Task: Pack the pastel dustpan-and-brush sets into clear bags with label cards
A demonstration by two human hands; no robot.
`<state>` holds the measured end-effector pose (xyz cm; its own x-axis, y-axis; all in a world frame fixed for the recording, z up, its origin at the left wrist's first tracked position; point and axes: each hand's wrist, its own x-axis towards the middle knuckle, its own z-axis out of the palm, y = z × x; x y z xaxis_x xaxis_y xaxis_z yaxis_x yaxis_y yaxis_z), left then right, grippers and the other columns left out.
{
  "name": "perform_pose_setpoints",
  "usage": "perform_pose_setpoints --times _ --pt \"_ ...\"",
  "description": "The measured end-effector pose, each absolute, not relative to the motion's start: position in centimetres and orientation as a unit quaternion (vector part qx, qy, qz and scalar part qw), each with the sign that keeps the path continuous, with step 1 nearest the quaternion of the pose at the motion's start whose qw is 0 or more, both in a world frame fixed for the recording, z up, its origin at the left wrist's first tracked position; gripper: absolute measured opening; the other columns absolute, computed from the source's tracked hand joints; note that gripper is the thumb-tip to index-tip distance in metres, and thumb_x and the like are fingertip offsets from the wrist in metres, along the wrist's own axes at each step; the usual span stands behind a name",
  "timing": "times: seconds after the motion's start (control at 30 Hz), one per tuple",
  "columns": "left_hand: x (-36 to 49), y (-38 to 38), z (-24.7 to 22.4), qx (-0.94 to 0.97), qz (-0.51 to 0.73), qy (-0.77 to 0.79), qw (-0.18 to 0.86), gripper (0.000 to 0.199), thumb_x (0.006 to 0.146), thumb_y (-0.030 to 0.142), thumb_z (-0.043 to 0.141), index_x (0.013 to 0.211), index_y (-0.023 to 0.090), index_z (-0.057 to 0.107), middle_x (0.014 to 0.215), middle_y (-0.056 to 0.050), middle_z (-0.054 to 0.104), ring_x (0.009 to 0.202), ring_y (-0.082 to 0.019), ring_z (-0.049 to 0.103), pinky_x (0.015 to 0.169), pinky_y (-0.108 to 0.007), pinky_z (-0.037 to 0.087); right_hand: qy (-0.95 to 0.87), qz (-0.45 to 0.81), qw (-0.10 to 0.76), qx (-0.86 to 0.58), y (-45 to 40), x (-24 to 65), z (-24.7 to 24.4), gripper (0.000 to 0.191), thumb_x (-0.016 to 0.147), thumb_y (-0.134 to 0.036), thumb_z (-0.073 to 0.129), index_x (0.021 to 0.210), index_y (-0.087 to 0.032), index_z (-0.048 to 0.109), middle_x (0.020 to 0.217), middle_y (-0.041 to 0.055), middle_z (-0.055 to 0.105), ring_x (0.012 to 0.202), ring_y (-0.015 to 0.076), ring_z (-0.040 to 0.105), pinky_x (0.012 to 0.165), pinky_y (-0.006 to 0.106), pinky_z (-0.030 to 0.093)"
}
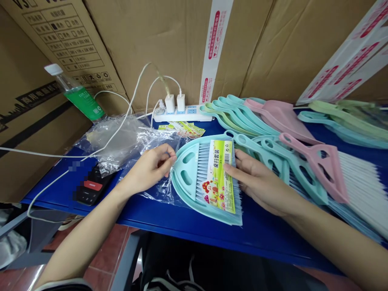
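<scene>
Teal plastic dustpan (184, 171), rounded; blue-bristled brush (203, 169) nested within; glossy printed card (218, 173) (mushroom motif), right hand (257, 178) gripping its edge; left hand (153, 167) pinched, apart, beside crinkled clear film (165, 190).

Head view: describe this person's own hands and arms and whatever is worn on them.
The left hand and right hand are ungloved, with no ring, watch or bracelet visible. A dark fabric sleeve with a pale edge ends on the left arm; no sleeve shows on the right arm.
</scene>
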<state>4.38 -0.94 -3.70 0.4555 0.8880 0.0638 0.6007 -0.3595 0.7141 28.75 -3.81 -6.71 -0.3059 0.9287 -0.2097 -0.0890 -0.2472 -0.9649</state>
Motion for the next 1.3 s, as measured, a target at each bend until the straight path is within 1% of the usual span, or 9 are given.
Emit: perform_pose_setpoints --times 0.1,0.2,0.3,0.4,0.5,0.6,0.87,1.1,1.3 --pt "4.4 -1.0 -3.7 0.809 0.24 0.456 0.283 0.014 0.093 0.029 0.042 0.091 0.02 0.052 0.055 0.007 0.054 0.047 -0.008 0.048 0.05 -0.02 0.041 -0.472 0.659 0.396 -0.431 -3.8 28.7 -6.6 0.069 0.076 -0.049 0.075 0.136 -0.029 0.047 0.13 0.01 0.066 0.111 0.0297 0.066 0.089 0.048 0.058" --pt "3.9 -0.8 -3.6 0.831 0.236 0.483 0.141 0.019 0.094 0.029 0.042 0.096 0.019 0.058 0.068 0.001 0.061 0.059 -0.012 0.057 0.062 -0.025 0.048 -0.459 0.657 0.403 -0.441 -3.7 28.9 -6.6 0.067 0.076 -0.046 0.075 0.136 -0.029 0.048 0.129 0.0095 0.066 0.111 0.0299 0.066 0.09 0.049 0.057" --pt "3.3 -0.4 -3.4 0.796 0.178 0.576 -0.054 0.026 0.093 0.025 0.04 0.103 0.014 0.062 0.097 -0.013 0.068 0.091 -0.026 0.065 0.083 -0.039 0.052 -0.442 0.652 0.409 -0.46 -3.5 29.1 -6.7 0.064 0.079 -0.044 0.073 0.136 -0.03 0.048 0.126 0.0089 0.068 0.11 0.0299 0.066 0.09 0.05 0.057" --pt "3.0 -0.2 -2.8 0.71 0.071 0.687 -0.136 0.036 0.094 0.02 0.035 0.115 0.006 0.059 0.112 -0.023 0.065 0.103 -0.036 0.065 0.084 -0.045 0.052 -0.446 0.646 0.408 -0.467 -3.4 29.1 -6.8 0.063 0.08 -0.046 0.071 0.135 -0.029 0.048 0.123 0.0093 0.069 0.109 0.03 0.066 0.089 0.05 0.057" --pt "3.2 -0.4 -2.3 0.656 -0.039 0.745 -0.11 0.039 0.096 0.019 0.027 0.117 0.007 0.059 0.104 -0.022 0.07 0.092 -0.039 0.07 0.074 -0.044 0.052 -0.467 0.638 0.4 -0.464 -3.5 29.1 -6.8 0.065 0.078 -0.051 0.071 0.135 -0.028 0.049 0.123 0.0101 0.069 0.11 0.0305 0.066 0.088 0.05 0.057" --pt "3.4 -0.5 -1.9 0.66 -0.082 0.743 -0.074 0.039 0.097 0.021 0.027 0.112 0.013 0.062 0.098 -0.016 0.074 0.092 -0.038 0.07 0.073 -0.042 0.05 -0.476 0.636 0.399 -0.457 -3.5 29.2 -6.7 0.063 0.08 -0.052 0.069 0.135 -0.028 0.049 0.122 0.0098 0.069 0.109 0.0303 0.067 0.087 0.05 0.057" --pt "2.9 -0.7 -1.8 0.757 0.063 0.648 0.054 0.026 0.089 0.024 0.039 0.083 0.023 0.064 0.078 -0.001 0.075 0.077 -0.023 0.07 0.07 -0.03 0.045 -0.475 0.645 0.389 -0.456 -3.7 28.8 -6.6 0.073 0.074 -0.057 0.073 0.136 -0.03 0.046 0.127 0.0104 0.067 0.106 0.0296 0.068 0.087 0.048 0.058" --pt "2.2 -0.4 -2.2 0.749 0.047 0.66 -0.006 0.022 0.088 0.026 0.044 0.079 0.022 0.063 0.072 -0.004 0.073 0.066 -0.022 0.066 0.059 -0.029 0.039 -0.458 0.653 0.385 -0.463 -3.7 28.7 -7.0 0.074 0.072 -0.047 0.078 0.137 -0.031 0.046 0.131 0.0096 0.065 0.111 0.0303 0.066 0.092 0.051 0.056" --pt "2.2 -0.3 -2.4 0.755 -0.032 0.654 0.042 0.02 0.089 0.03 0.049 0.078 0.022 0.064 0.07 -0.003 0.071 0.065 -0.022 0.065 0.057 -0.028 0.036 -0.443 0.668 0.373 -0.467 -3.6 28.7 -7.0 0.074 0.069 -0.047 0.079 0.133 -0.028 0.047 0.131 0.011 0.065 0.114 0.0314 0.064 0.094 0.051 0.055"
